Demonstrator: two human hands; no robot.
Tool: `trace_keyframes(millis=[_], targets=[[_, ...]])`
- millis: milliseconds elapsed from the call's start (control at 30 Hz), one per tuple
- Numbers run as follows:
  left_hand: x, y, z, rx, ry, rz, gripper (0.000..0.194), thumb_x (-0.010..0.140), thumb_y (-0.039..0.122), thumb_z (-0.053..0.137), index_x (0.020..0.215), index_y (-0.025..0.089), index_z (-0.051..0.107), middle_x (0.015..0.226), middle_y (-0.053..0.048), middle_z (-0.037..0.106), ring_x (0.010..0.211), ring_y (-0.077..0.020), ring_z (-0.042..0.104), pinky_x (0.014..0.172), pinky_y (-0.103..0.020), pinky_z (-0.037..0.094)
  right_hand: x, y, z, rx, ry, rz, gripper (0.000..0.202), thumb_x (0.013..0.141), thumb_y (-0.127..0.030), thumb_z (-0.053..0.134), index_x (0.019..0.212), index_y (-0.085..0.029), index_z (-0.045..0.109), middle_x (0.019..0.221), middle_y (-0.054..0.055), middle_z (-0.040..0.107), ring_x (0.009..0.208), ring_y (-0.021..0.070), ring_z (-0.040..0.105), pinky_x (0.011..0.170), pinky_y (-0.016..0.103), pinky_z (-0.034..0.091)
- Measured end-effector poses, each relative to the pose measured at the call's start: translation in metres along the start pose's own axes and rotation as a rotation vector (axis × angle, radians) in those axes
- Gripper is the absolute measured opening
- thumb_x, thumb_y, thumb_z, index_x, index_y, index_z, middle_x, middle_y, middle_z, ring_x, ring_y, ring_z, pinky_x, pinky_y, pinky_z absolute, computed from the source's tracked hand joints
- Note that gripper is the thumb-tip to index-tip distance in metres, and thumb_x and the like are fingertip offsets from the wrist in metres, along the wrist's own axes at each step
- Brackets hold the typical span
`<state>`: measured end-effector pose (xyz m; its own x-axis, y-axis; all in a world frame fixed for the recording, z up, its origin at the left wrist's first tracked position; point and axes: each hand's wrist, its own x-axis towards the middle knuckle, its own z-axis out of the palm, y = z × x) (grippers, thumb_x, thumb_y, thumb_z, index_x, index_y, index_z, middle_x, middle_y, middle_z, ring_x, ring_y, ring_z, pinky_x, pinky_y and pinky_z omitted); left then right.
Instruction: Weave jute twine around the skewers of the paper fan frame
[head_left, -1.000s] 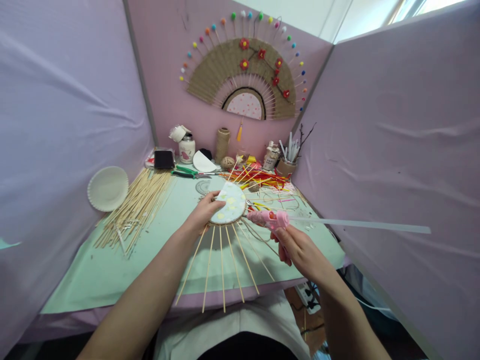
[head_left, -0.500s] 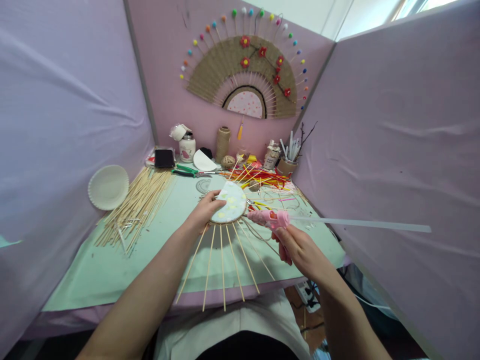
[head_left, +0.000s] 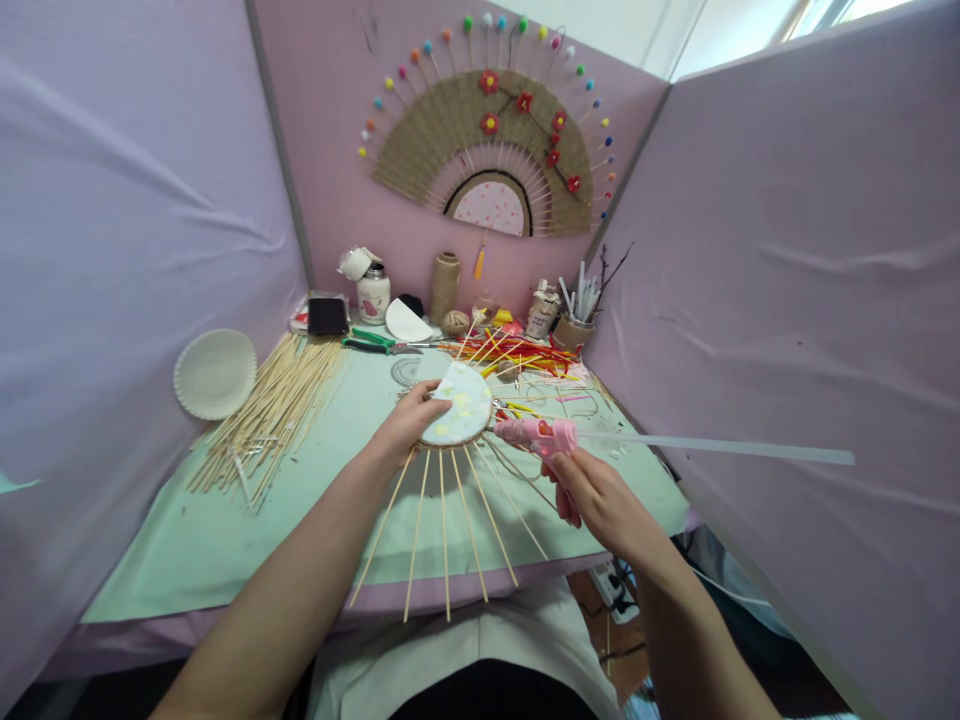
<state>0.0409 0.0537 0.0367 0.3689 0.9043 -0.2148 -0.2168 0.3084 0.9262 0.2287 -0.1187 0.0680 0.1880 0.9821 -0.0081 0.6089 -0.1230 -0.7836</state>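
"What's the biggest thing you can see from over there?"

"The green tabletop, right across the middle and lower part of the frame. Then the brown wall fan at upper centre, with red flowers on it and coloured balls around its rim."

"And in the hands?"

"At the centre, a pale half-round piece with yellow patches, thin rods fanning out from it towards the bottom of the frame. The left hand has its left side pinched, thumb on top."

"What about that heap of sticks?"

"Left of centre, lying loose and crisscrossed. The white bowl is just beside it, further left."

"And the right hand?"

"Right of centre, wrapped round the handle of a pink glue gun. A long clear glue stick pokes out of its back, towards the right."

"Is the nozzle touching?"

"It's right by the piece's right-hand edge; I can't tell if they touch."

"Anything smaller?"

"A twine spool standing upright above the centre, green-handled cutters lower and to its left, and a little yellow tassel hanging under the fan."
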Motion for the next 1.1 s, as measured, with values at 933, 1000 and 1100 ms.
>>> trace_keyframes(millis=[933, 1000, 1100], targets=[[0.005, 0.049, -0.046, -0.501, 0.161, -0.047, 0.025, 0.085, 0.007, 0.043, 0.101, 0.005, 0.061, 0.064, -0.007, 0.069, 0.049, -0.0160, 0.065, 0.047, -0.024, 0.056, 0.040, 0.169, -0.082, -0.751, 0.312, 0.310, 0.034, 0.083, -0.035, 0.056, 0.105, -0.010, 0.065, 0.105, 0.019, 0.061, 0.095, 0.0280, 0.061, 0.080, 0.035, 0.045], [0.004, 0.050, -0.047, -0.503, 0.177, -0.055, 0.024, 0.085, 0.008, 0.043, 0.101, 0.005, 0.062, 0.064, -0.007, 0.069, 0.048, -0.0163, 0.065, 0.046, -0.024, 0.056, 0.042, 0.167, -0.080, -0.814, 0.301, 0.334, 0.036, 0.084, -0.033, 0.055, 0.109, -0.009, 0.064, 0.108, 0.022, 0.060, 0.099, 0.0316, 0.060, 0.082, 0.039, 0.044], [0.002, 0.051, -0.046, -0.497, 0.161, -0.053, 0.026, 0.085, 0.008, 0.044, 0.104, 0.005, 0.062, 0.066, -0.007, 0.070, 0.051, -0.0168, 0.066, 0.049, -0.025, 0.057, 0.047, 0.134, -0.073, -0.807, 0.417, 0.199, 0.038, 0.086, -0.027, 0.053, 0.118, -0.008, 0.060, 0.112, 0.024, 0.059, 0.105, 0.0336, 0.057, 0.089, 0.043, 0.042]])
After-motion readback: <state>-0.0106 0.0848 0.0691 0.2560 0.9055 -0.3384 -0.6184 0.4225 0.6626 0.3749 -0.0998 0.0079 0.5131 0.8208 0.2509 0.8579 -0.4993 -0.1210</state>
